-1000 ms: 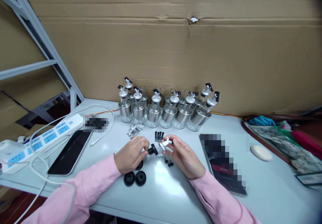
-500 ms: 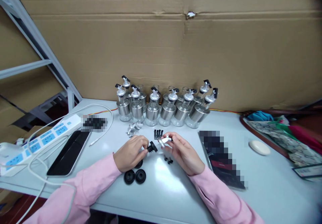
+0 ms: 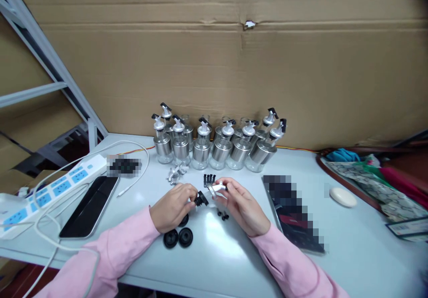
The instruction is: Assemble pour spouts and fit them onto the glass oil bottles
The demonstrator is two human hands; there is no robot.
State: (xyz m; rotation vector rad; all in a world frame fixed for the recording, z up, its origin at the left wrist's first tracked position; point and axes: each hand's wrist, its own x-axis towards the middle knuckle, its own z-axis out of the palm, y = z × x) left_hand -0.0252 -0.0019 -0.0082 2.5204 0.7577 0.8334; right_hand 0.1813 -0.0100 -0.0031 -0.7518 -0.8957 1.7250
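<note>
My left hand is closed on a black ribbed stopper, its wide flange turned to the right. Facing it, my right hand pinches a silver pourer spout; a narrow gap separates the two parts. Round black stoppers lie below my left wrist, one partly covered by the hand. Several small black levers stand in a row beyond my hands. Little black caps are scattered beside my right fingers. A pile of silver spout pieces rests beyond my left hand.
Several glass bottles with steel sleeves stand at the back, many fitted with pourers. A phone, a white power strip and a looping cable lie left. On the right are a dark blurred tablet-like item and a white oval object.
The whole view has shifted slightly. Both hands keep their holds on the stopper and the spout, with hardly any movement between them.
</note>
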